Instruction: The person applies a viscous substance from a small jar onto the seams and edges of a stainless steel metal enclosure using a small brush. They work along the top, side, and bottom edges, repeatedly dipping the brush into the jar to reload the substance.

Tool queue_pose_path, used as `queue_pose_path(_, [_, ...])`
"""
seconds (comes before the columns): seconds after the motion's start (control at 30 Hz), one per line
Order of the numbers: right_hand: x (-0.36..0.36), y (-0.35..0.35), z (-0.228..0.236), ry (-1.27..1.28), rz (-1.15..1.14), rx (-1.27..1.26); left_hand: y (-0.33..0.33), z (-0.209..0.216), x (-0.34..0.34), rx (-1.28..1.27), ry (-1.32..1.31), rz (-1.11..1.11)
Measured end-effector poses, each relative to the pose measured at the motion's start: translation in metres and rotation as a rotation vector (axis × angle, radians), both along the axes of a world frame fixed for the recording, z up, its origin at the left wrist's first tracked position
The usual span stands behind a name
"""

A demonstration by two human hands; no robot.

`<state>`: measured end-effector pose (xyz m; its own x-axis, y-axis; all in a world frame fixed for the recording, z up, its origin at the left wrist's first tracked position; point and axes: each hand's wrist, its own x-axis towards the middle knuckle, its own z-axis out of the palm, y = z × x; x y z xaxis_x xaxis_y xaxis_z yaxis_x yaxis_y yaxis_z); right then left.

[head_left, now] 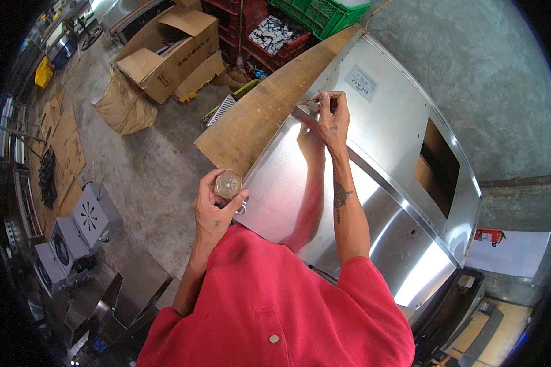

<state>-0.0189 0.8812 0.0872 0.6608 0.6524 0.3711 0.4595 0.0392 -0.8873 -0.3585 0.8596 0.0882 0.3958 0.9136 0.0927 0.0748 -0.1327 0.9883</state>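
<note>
My left hand (213, 205) is wrapped round a small brownish, many-sided jar-like object (228, 184) with a pale spot in its middle. A shiny metal ring (240, 208) shows beside the thumb of that hand. Farther off, my right hand (333, 116) pinches something small and thin at the far left corner of the front sheet-metal panel (275, 177). What it is cannot be made out. Behind that panel stands a larger metal casing (386, 116) with a pale label (360, 83) and a dark rectangular opening (438, 166).
The metal rests on a wooden board (245, 137). Left of it are an open cardboard box (171, 55) and a brown sack (125, 104). A green crate (318, 15) and a red crate (281, 49) stand behind. Grey metal boxes (73, 238) lie at the left.
</note>
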Motion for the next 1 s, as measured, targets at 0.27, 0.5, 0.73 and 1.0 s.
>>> queue_pose_path(0.27, [0.016,0.000,-0.012,0.040,-0.191,0.047,0.000,-0.001,0.004,-0.035,-0.018,-0.002])
queue_pose_path(0.5, [0.012,0.000,-0.009,0.008,-0.176,-0.001,0.001,-0.001,0.005,-0.006,-0.038,-0.009])
queue_pose_path(0.73, [0.012,-0.001,-0.007,0.034,-0.161,-0.064,0.001,0.003,0.004,-0.016,0.012,-0.014])
queue_pose_path(1.0, [0.012,0.000,-0.009,0.021,-0.162,-0.047,0.000,0.003,0.004,-0.052,0.005,-0.010])
